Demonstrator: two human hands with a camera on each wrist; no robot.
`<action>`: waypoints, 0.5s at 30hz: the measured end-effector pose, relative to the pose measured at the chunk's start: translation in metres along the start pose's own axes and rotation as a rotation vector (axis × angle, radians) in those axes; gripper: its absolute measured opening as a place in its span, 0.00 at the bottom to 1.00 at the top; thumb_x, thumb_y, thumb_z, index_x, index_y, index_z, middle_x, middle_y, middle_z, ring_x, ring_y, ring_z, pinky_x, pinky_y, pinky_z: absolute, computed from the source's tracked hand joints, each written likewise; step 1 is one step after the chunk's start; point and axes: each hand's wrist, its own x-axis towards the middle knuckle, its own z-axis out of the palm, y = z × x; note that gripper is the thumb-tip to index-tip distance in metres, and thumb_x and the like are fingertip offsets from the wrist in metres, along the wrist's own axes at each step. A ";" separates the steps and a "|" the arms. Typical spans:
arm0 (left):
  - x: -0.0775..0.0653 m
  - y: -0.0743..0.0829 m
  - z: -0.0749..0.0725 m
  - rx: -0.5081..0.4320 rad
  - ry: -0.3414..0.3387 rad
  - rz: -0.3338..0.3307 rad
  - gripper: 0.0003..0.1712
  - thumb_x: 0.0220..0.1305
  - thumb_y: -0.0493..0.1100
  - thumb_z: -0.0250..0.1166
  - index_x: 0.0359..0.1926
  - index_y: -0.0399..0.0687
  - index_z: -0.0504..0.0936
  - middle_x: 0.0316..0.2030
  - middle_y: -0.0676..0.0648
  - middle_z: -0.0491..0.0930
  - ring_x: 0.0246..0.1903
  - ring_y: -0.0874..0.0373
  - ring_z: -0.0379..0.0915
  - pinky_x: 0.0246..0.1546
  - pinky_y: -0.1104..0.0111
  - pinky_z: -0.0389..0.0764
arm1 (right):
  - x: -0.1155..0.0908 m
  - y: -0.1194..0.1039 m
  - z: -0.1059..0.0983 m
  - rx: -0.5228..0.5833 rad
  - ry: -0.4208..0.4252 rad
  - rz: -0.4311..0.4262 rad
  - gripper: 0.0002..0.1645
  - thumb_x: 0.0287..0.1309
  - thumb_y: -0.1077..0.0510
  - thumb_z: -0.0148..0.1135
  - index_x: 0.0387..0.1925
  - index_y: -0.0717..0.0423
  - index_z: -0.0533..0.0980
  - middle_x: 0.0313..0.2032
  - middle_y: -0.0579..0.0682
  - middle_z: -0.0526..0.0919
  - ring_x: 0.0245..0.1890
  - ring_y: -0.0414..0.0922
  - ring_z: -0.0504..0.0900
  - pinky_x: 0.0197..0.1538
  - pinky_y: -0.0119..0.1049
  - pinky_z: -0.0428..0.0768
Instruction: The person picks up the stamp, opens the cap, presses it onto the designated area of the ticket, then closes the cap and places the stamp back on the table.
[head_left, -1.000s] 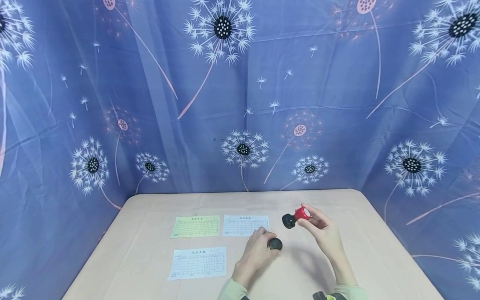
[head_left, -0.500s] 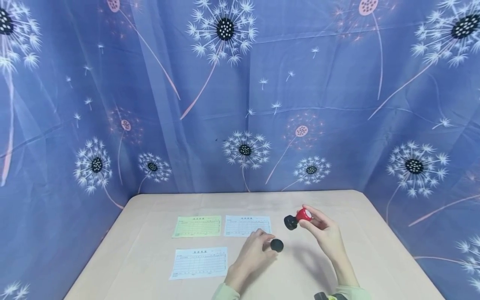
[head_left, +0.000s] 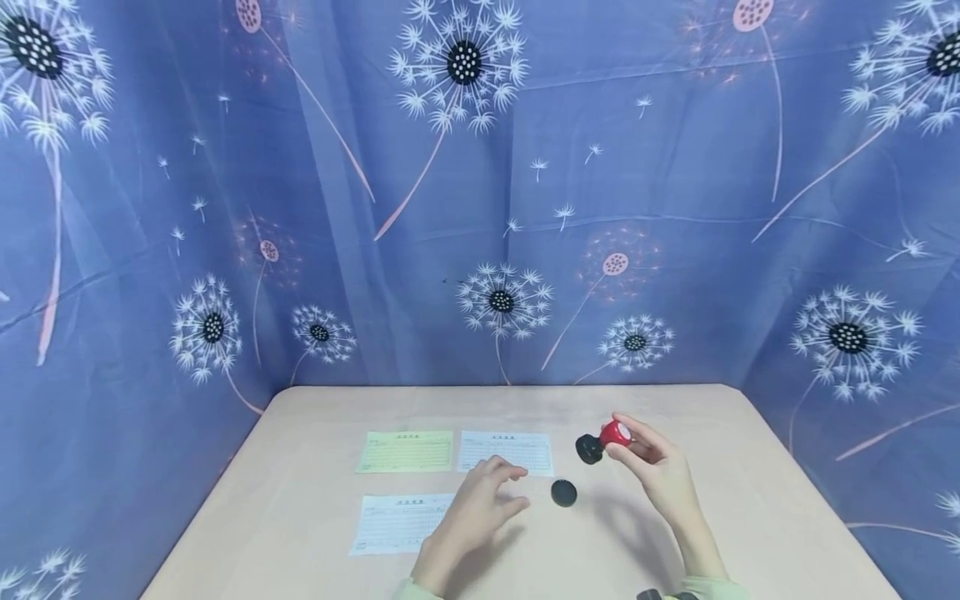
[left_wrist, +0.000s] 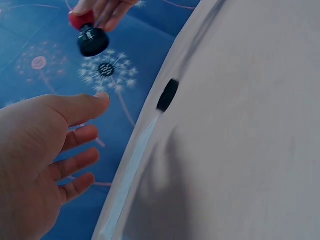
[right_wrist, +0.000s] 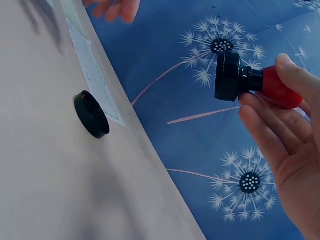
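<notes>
A hand stamp with a red knob handle and a round black base (head_left: pixel 589 449) is held above the table by my right hand (head_left: pixel 663 479). Thumb and fingers grip the red knob (right_wrist: pixel 280 89), and the stamp is tilted sideways with its base toward the left. A round black stamp cap (head_left: pixel 564 492) lies on the table below it; the right wrist view shows a rim around its hollow side. My left hand (head_left: pixel 480 508), fingers loosely bent and holding nothing, hovers left of the cap, apart from it, partly over a white form.
A green printed form (head_left: pixel 406 452) and a pale blue form (head_left: pixel 505 451) lie side by side toward the back of the table. Another white form (head_left: pixel 397 525) lies nearer, partly behind my left hand. A blue dandelion-print curtain (head_left: pixel 420 325) stands behind the table (head_left: pixel 255 517).
My left hand has let go of the black cap and drawn back to the left, leaving it on the table. My right hand still holds the stamp. The head view has shifted slightly.
</notes>
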 end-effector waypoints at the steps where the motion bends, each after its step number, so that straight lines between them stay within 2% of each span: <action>1: -0.003 -0.002 -0.004 0.000 0.003 0.003 0.20 0.63 0.52 0.69 0.56 0.58 0.82 0.48 0.60 0.79 0.50 0.62 0.73 0.52 0.65 0.78 | 0.000 0.000 0.001 0.002 -0.007 -0.003 0.30 0.57 0.61 0.71 0.62 0.57 0.76 0.47 0.38 0.88 0.43 0.31 0.87 0.44 0.24 0.85; 4: -0.010 -0.007 -0.013 0.003 0.009 0.001 0.19 0.64 0.51 0.68 0.55 0.57 0.82 0.48 0.60 0.80 0.51 0.61 0.74 0.54 0.63 0.78 | 0.000 0.000 0.004 0.005 -0.029 -0.006 0.30 0.57 0.61 0.71 0.62 0.58 0.76 0.48 0.45 0.88 0.43 0.32 0.87 0.44 0.25 0.85; 15: -0.028 -0.027 -0.035 0.117 0.029 0.031 0.19 0.63 0.49 0.70 0.54 0.55 0.82 0.46 0.58 0.81 0.48 0.61 0.75 0.53 0.61 0.78 | -0.002 0.001 0.009 0.004 -0.053 -0.022 0.29 0.58 0.62 0.71 0.62 0.59 0.76 0.47 0.39 0.87 0.42 0.32 0.87 0.44 0.24 0.85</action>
